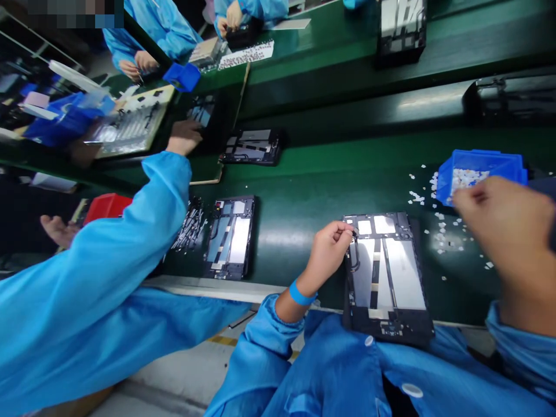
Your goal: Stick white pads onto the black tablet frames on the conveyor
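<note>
An opened tablet housing (408, 272) with silvery panels and dark cables lies in front of me at the table's near edge, with its lower end over my lap. My left hand (326, 252), a blue band at its wrist, pinches at the housing's upper left corner; a small dark bit shows at the fingertips, too small to name. My right hand (499, 231) is blurred, its fingers curled together at the near side of a blue bin (506, 168) of small white pieces (467, 178). What those fingers hold, if anything, is hidden.
Loose white pieces (443, 231) are scattered around the bin. Left of me lie another open tablet (230, 237) and a pile of thin strips (190, 229). A co-worker's sleeve (143, 214) reaches across there. More tablets (254, 146) and people's hands (143, 61) are farther back.
</note>
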Available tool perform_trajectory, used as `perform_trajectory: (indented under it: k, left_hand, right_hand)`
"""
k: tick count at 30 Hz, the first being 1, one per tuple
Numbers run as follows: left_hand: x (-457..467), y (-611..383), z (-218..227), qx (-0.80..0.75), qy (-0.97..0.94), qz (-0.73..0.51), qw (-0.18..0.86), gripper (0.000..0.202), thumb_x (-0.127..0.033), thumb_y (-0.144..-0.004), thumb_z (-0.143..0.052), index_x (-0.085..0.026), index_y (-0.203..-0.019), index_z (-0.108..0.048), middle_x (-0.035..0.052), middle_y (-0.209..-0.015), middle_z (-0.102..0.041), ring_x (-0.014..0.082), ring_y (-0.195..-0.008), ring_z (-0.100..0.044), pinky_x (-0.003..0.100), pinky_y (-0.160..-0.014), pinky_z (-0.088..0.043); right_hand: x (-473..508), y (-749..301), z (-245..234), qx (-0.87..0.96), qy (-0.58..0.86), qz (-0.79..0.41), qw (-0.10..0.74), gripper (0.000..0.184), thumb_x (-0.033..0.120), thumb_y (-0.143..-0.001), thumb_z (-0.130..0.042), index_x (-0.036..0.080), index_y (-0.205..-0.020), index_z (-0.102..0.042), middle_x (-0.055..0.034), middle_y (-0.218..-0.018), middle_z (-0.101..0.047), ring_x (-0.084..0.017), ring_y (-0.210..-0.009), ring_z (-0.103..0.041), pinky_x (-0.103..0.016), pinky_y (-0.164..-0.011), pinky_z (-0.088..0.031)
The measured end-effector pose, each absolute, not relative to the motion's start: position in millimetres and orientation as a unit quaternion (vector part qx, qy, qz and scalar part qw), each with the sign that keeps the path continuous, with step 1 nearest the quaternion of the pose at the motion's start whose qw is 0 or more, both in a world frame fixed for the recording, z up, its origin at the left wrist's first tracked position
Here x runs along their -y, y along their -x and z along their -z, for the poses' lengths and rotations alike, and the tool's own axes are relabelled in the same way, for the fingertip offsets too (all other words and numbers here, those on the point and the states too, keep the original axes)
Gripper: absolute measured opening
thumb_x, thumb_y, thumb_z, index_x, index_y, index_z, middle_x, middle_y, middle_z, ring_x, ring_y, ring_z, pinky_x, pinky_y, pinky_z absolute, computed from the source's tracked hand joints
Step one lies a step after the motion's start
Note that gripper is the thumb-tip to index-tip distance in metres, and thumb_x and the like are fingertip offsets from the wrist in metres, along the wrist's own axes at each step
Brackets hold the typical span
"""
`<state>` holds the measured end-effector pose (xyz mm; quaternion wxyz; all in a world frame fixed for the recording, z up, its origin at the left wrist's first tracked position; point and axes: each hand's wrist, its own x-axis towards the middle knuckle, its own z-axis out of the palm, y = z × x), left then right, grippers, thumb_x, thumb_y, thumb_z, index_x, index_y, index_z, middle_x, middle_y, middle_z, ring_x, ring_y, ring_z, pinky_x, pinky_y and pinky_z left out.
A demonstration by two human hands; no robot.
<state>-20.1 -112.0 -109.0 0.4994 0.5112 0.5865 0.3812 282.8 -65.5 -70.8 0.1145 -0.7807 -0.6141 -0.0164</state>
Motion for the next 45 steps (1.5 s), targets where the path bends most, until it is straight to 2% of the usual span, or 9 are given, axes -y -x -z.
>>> perform_trajectory:
  k: [3,7,12,25,28,32,36,41,45]
  left_hand:
    - [111.8,20.2,112.3,-0.582,-0.518,-0.391,0.490,0.010,-0.022,-0.093,-0.057,-0.018,-0.091,-0.066,-0.0034,-0.071,-0.060,0.0099,-0.059,-0.050,0.021,-0.055,-0.036]
    - [111.5,18.9,119.1,-0.593,-0.517,-0.402,0.468,0.009,-0.020,-0.095,-0.054,-0.019,-0.092,-0.063,-0.0024,-0.076,-0.063,0.0108,-0.065,-0.054,0.022,-0.060,-0.040]
    - [112.8,18.7,124.4,-0.597,-0.522,-0.413,0.447,0.009,-0.020,-0.097,-0.054,-0.019,-0.094,-0.062,0.0003,-0.086,-0.069,0.0128,-0.076,-0.062,0.024,-0.069,-0.047]
    - [118.8,11.4,116.6,-0.604,-0.559,-0.410,0.394,0.012,-0.017,-0.099,-0.053,-0.020,-0.095,-0.064,0.0035,-0.096,-0.074,0.0159,-0.089,-0.068,0.028,-0.081,-0.050]
    - [116.8,15.1,117.1,-0.610,-0.528,-0.405,0.431,0.013,-0.018,-0.099,-0.053,-0.019,-0.093,-0.064,0.0026,-0.091,-0.072,0.0148,-0.083,-0.066,0.026,-0.076,-0.048]
    - [114.5,19.1,115.9,-0.606,-0.487,-0.405,0.482,0.010,-0.022,-0.097,-0.055,-0.019,-0.092,-0.064,0.0013,-0.086,-0.070,0.0135,-0.077,-0.063,0.024,-0.070,-0.046]
    - [118.6,18.1,106.0,-0.600,-0.490,-0.405,0.485,0.012,-0.025,-0.097,-0.057,-0.018,-0.095,-0.066,0.0014,-0.084,-0.071,0.0130,-0.074,-0.062,0.023,-0.067,-0.046]
    - [130.9,26.8,96.1,-0.572,-0.513,-0.412,0.490,0.021,-0.031,-0.102,-0.053,-0.019,-0.111,-0.069,0.0073,-0.105,-0.078,0.0155,-0.088,-0.070,0.027,-0.078,-0.053]
    - [129.4,47.0,102.6,-0.595,-0.605,-0.390,0.359,0.019,-0.025,-0.102,-0.055,-0.020,-0.109,-0.071,0.0073,-0.104,-0.078,0.0173,-0.092,-0.070,0.030,-0.083,-0.054]
  right_hand:
    - [65.2,-310.6,64.1,0.637,0.760,0.025,0.125,0.020,0.032,-0.093,-0.060,0.019,-0.089,-0.075,-0.0196,-0.085,-0.072,-0.031,-0.080,-0.065,-0.042,-0.064,-0.036]
    - [87.4,-238.8,79.1,0.788,0.549,-0.117,0.252,0.016,0.025,-0.097,-0.060,0.021,-0.092,-0.074,-0.0108,-0.096,-0.076,-0.025,-0.091,-0.069,-0.038,-0.080,-0.048]
    - [94.4,-156.2,103.8,0.836,0.452,-0.151,0.271,0.023,0.027,-0.104,-0.056,0.019,-0.093,-0.074,-0.0069,-0.093,-0.077,-0.023,-0.089,-0.069,-0.036,-0.087,-0.048]
    - [75.4,-164.3,97.0,0.762,0.592,-0.174,0.198,0.015,0.019,-0.090,-0.055,0.017,-0.089,-0.071,-0.0106,-0.085,-0.073,-0.023,-0.077,-0.065,-0.033,-0.070,-0.042]
    - [63.9,-231.4,74.7,0.682,0.697,-0.108,0.195,0.019,0.025,-0.092,-0.055,0.018,-0.098,-0.072,-0.0125,-0.087,-0.073,-0.025,-0.077,-0.064,-0.035,-0.069,-0.040]
    - [69.1,-293.7,55.5,0.592,0.799,0.003,0.103,0.025,0.035,-0.095,-0.055,0.021,-0.085,-0.072,-0.0152,-0.072,-0.068,-0.029,-0.069,-0.061,-0.040,-0.064,-0.033]
    - [99.9,-238.1,69.0,0.755,0.603,-0.106,0.236,0.020,0.033,-0.095,-0.057,0.022,-0.097,-0.074,-0.0107,-0.092,-0.076,-0.026,-0.083,-0.069,-0.036,-0.074,-0.048]
    - [103.0,-155.3,93.0,0.794,0.531,-0.212,0.207,0.017,0.032,-0.095,-0.063,0.021,-0.098,-0.075,-0.0077,-0.095,-0.079,-0.025,-0.090,-0.072,-0.035,-0.077,-0.050]
    - [75.2,-154.7,89.5,0.740,0.594,-0.274,0.157,0.017,0.036,-0.092,-0.067,0.023,-0.088,-0.077,-0.0035,-0.083,-0.079,-0.022,-0.076,-0.071,-0.030,-0.065,-0.043]
